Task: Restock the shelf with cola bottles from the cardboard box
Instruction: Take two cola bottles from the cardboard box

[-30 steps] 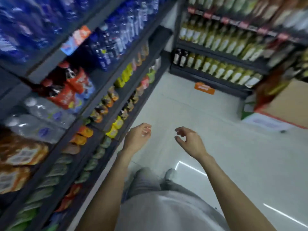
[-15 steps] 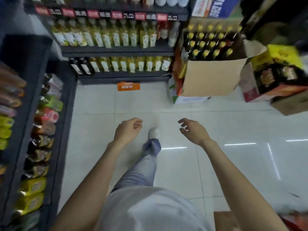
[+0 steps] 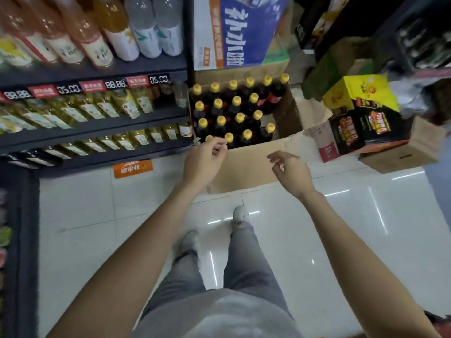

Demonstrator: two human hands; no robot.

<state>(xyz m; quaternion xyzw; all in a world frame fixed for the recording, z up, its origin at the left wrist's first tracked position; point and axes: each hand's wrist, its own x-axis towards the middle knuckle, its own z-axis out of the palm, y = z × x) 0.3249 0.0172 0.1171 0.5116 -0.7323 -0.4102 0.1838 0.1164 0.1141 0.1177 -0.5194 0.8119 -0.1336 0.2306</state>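
**Both hands reaching for the cola box**

White floor tiles [image 3: 80, 203] run up to a dark shelf [image 3: 92, 129] on the left, its rows packed with yellow-green drinks and price tags along the edge. An orange sign [image 3: 132, 168] sits at the shelf's foot.

Just right of the shelf stands the open box [image 3: 246, 164], full of dark cola bottles [image 3: 234, 111] with yellow caps, upright in tight rows. One corner at the right is empty.

The left hand [image 3: 203, 159] hangs over the box's near edge, fingers loosely curled and holding nothing, fingertips close to the nearest caps. The right hand [image 3: 289, 170] hovers over the box's front wall, also loose and empty, apart from the bottles.

Further right lie a yellow carton [image 3: 358, 92] and more boxes on the floor.

My worry: the bottles stand shoulder to shoulder, so pulling one by the cap alone could let it slip, or drag a neighbour over into the empty corner. The near flap could also snag a bottle lifted at a slant.
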